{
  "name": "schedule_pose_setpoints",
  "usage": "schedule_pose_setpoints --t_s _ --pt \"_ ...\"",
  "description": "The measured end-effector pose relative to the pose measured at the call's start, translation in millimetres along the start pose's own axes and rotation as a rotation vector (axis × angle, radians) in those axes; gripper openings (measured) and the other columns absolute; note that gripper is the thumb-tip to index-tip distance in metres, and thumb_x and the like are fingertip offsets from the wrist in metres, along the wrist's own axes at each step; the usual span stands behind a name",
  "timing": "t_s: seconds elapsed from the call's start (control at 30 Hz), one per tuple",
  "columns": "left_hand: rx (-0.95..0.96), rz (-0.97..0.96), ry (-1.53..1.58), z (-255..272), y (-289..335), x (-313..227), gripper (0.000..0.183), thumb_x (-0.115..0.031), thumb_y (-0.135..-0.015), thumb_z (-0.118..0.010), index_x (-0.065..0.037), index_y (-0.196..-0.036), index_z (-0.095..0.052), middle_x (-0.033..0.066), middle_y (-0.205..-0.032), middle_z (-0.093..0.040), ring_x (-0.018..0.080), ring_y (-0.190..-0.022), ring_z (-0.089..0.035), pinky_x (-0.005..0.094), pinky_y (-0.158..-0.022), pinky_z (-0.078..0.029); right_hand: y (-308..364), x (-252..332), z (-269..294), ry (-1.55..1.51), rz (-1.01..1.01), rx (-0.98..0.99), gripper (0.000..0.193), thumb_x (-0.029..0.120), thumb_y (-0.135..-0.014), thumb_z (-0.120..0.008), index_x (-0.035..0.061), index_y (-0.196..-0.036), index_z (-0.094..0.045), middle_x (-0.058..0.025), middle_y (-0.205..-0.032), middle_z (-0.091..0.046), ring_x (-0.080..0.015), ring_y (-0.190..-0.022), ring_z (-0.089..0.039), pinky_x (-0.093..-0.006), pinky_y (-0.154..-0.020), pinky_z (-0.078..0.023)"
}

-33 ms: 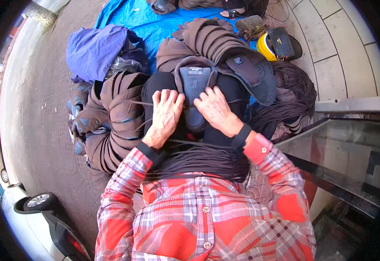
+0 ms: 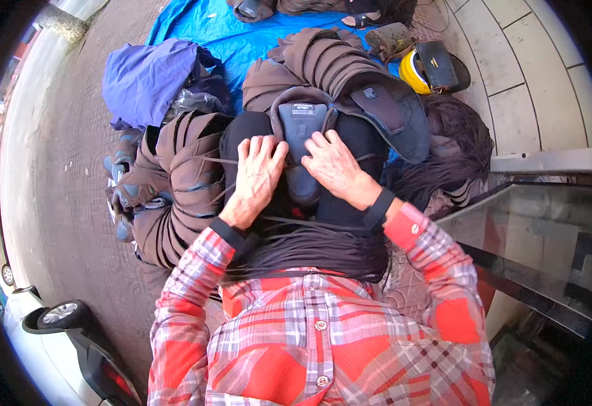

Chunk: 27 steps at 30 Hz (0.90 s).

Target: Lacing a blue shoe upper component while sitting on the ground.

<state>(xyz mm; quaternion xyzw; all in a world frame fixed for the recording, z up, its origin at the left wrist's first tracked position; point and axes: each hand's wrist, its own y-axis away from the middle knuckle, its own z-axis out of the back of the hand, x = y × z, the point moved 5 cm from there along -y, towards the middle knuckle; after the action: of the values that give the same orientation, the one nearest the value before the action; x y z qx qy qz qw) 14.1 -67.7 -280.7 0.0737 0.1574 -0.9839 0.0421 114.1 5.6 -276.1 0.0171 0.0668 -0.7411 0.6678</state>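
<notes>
Outdoors, daylight, sun strong along the left of the frame. Ground of small dark paving stones [image 2: 66, 203] across left and centre. Blue tarpaulin [image 2: 235, 27] spread at upper centre. Pale large tiles [image 2: 533, 74] at upper right, joints curving with the lens. Glass panel with metal rail [image 2: 546, 203] at right. Light-coloured parked car [image 2: 52, 338], wheel showing, at lower left.

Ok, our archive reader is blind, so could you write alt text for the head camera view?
Both bare hands, left hand and right hand, press flat on a grey padded piece atop a black and brown padded garment on a blue tarp. A purple cloth bundle lies left; a yellow helmet lies upper right.
</notes>
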Motion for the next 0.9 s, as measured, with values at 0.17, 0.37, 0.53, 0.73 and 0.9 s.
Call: schedule_pose_setpoints --t_s 0.17,0.37,0.53,0.73,0.9 --pt "0.21 -0.47 -0.099 -1 -15 -4 0.019 -0.018 -0.079 -0.051 -0.01 -0.097 -0.053 0.0037 -0.093 -0.048 0.0186 -0.088 -0.048 0.0321 -0.075 -0.038 0 -15 -1 -0.015 0.276 -0.206 0.007 0.019 -0.075 -0.053 0.0124 -0.076 -0.056 -0.0011 -0.077 -0.051 -0.0158 -0.081 -0.05 -0.0287 -0.071 -0.038" --pt "0.351 -0.556 -0.138 -14 -17 1 0.013 -0.018 -0.084 -0.05 -0.01 -0.094 -0.051 0.0067 -0.091 -0.047 0.0186 -0.068 -0.059 0.0341 -0.06 -0.049 4 -20 -3 0.032 0.293 -0.128 0.01 0.017 -0.072 -0.055 0.0078 -0.071 -0.054 -0.0043 -0.074 -0.05 -0.0188 -0.076 -0.052 -0.0302 -0.068 -0.041" --pt "0.488 -0.577 -0.108 -19 -20 0 0.013 -0.019 -0.083 -0.052 -0.009 -0.091 -0.05 0.0099 -0.089 -0.046 0.0216 -0.066 -0.062 0.0379 -0.054 -0.051 -2 -19 -10 0.072 0.349 -0.009 0.014 0.018 -0.076 -0.055 0.0068 -0.071 -0.061 -0.006 -0.074 -0.056 -0.0192 -0.074 -0.057 -0.0308 -0.065 -0.044" --pt "0.375 -0.14 0.122 -13 -18 6 0.017 -0.009 -0.078 -0.054 -0.005 -0.095 -0.051 0.0174 -0.094 -0.049 0.0345 -0.068 -0.061 0.0457 -0.059 -0.049 0 -23 -8 -0.105 0.16 0.024 0.012 0.013 -0.075 -0.056 0.0033 -0.071 -0.062 -0.0123 -0.077 -0.058 -0.025 -0.072 -0.062 -0.0365 -0.063 -0.049" --pt "0.345 -0.061 0.086 -15 -17 1 0.012 -0.015 -0.079 -0.057 -0.003 -0.083 -0.059 0.0165 -0.09 -0.051 0.0347 -0.069 -0.06 0.046 -0.062 -0.048 -23 -32 -5 -0.216 -0.034 0.245 0.015 0.012 -0.07 -0.059 0.0004 -0.076 -0.067 -0.0206 -0.082 -0.064 -0.0325 -0.078 -0.065 -0.0398 -0.069 -0.051"
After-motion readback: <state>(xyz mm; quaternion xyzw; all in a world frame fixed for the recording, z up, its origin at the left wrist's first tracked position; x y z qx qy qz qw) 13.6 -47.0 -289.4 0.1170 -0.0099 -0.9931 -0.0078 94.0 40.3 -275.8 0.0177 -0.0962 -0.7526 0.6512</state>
